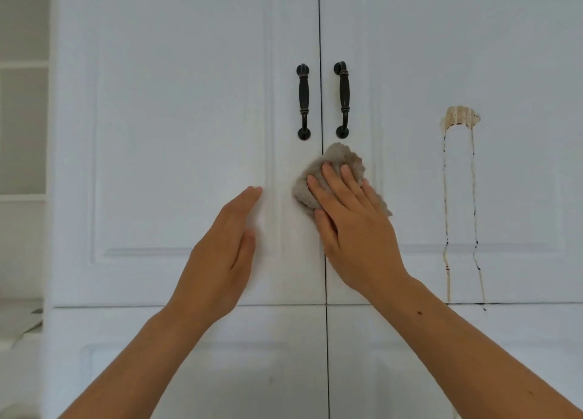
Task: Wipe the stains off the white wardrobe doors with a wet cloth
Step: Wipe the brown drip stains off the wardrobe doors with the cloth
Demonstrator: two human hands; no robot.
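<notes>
Two white wardrobe doors fill the view, the left door (176, 118) and the right door (511, 55), split by a dark gap. My right hand (353, 226) presses a grey cloth (344, 159) flat against the doors just below the handles, across the gap, with straight fingers. My left hand (220, 251) rests open on the left door's moulding. A brown stain (462, 117) sits on the right door, with two thin drip lines (473, 197) running down to the door's lower edge.
Two dark metal handles, the left handle (303, 101) and the right handle (344, 98), stand upright beside the gap above the cloth. Lower white door panels (220, 371) lie below. An open shelf unit (23, 128) is at the far left.
</notes>
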